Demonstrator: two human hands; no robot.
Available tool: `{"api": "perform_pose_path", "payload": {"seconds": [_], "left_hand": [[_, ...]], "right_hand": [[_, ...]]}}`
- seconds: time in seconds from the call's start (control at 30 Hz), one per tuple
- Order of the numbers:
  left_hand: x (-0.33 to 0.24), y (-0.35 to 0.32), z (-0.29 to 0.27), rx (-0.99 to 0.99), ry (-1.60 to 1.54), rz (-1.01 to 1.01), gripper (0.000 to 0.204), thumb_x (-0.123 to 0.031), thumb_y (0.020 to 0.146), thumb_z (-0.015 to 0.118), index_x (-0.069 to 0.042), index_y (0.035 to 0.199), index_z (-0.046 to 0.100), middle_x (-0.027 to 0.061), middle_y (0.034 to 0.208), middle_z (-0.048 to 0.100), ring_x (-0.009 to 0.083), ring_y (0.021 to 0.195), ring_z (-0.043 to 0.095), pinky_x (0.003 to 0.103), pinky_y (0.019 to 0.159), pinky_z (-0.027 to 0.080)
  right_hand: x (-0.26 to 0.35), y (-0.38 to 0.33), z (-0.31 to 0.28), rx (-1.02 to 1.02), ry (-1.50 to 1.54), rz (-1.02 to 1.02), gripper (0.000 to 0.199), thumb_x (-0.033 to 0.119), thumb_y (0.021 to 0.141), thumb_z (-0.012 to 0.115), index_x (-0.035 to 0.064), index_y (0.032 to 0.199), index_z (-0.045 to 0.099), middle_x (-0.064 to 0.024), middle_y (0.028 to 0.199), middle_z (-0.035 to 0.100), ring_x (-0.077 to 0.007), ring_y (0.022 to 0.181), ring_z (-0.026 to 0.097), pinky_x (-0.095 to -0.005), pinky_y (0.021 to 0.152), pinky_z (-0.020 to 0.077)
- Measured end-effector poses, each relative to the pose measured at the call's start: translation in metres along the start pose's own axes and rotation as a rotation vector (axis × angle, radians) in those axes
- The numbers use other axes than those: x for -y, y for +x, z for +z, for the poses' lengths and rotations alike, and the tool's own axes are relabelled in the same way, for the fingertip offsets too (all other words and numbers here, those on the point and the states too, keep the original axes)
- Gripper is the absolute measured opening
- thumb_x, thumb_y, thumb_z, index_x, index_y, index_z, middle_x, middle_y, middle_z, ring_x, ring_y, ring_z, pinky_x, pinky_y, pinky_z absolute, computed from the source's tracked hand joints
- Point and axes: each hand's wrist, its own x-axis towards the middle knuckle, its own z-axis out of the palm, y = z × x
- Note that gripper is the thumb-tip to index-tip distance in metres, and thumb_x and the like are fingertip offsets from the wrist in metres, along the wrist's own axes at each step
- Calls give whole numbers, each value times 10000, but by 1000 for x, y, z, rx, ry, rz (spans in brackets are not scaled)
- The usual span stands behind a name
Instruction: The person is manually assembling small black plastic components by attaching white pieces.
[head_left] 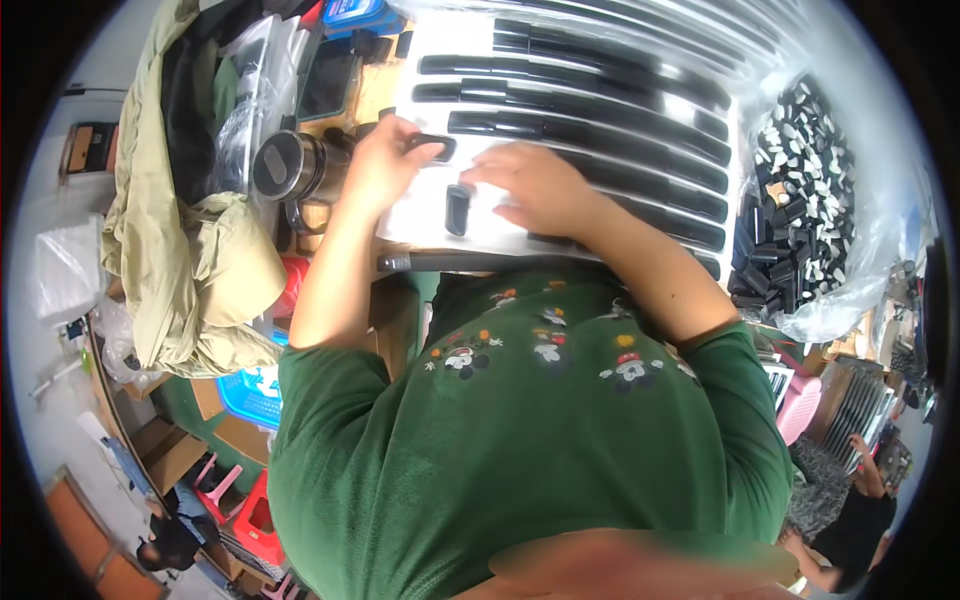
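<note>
My left hand (380,160) pinches a small black plastic piece (432,148) at the left edge of a white sheet (420,225). My right hand (535,185) lies flat on the sheet with fingers spread and holds nothing. A second small black piece (457,208) lies on the sheet just left of its fingertips. Rows of long black plastic strips (600,135) cover the sheet beyond both hands. My green sleeves and shirt fill the lower part of the view.
A clear bag of several small black and white parts (800,200) sits at the right. A metal tumbler (285,165) and a heap of khaki cloth (190,250) lie left. A blue basket (250,395) and red stools (250,515) stand below. Another person (850,520) sits at lower right.
</note>
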Motion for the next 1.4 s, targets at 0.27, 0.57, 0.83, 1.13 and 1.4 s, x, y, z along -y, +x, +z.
{"api": "perform_pose_path", "payload": {"seconds": [0.27, 0.57, 0.83, 1.13, 1.4], "left_hand": [[-1, -3, -3, -183, 37, 2, 287, -200, 776, 730, 13, 914, 596, -4, 686, 563, 62, 623, 508, 216, 585, 425], [2, -13, 32, -417, 421, 267, 278, -214, 786, 690, -3, 948, 607, 148, 895, 570, 239, 675, 580, 324, 667, 485], [-13, -12, 39, -394, 499, 212, 295, -220, 773, 689, -58, 998, 589, 192, 1045, 514, 382, 1008, 472, 442, 887, 386], [-17, -9, 56, -226, 284, 138, 208, -149, 789, 670, -6, 923, 601, 158, 895, 574, 296, 809, 586, 363, 725, 481], [-65, 20, 66, -320, 477, 568, 237, -164, 771, 689, -30, 942, 592, 154, 941, 582, 333, 857, 578, 378, 767, 468]], "right_hand": [[7, 4, 20, -172, -98, -18, 154, 129, 747, 634, 95, 893, 603, -28, 1056, 596, -253, 984, 544, -393, 857, 409], [-1, -42, -25, -376, -336, 226, 233, 190, 669, 741, 89, 795, 572, -47, 1071, 606, -295, 976, 549, -408, 831, 420], [-8, -28, -6, -385, -307, 291, 341, 232, 700, 715, 102, 1001, 622, -51, 1053, 604, -276, 961, 542, -390, 822, 414], [-22, -26, -5, -332, -345, 328, 250, 215, 724, 691, 131, 958, 661, -35, 1013, 574, -243, 954, 515, -385, 839, 389], [-19, -123, -90, -608, -9, 524, 260, 133, 757, 695, 60, 1000, 639, -114, 991, 614, -272, 934, 589, -340, 822, 461]]}}
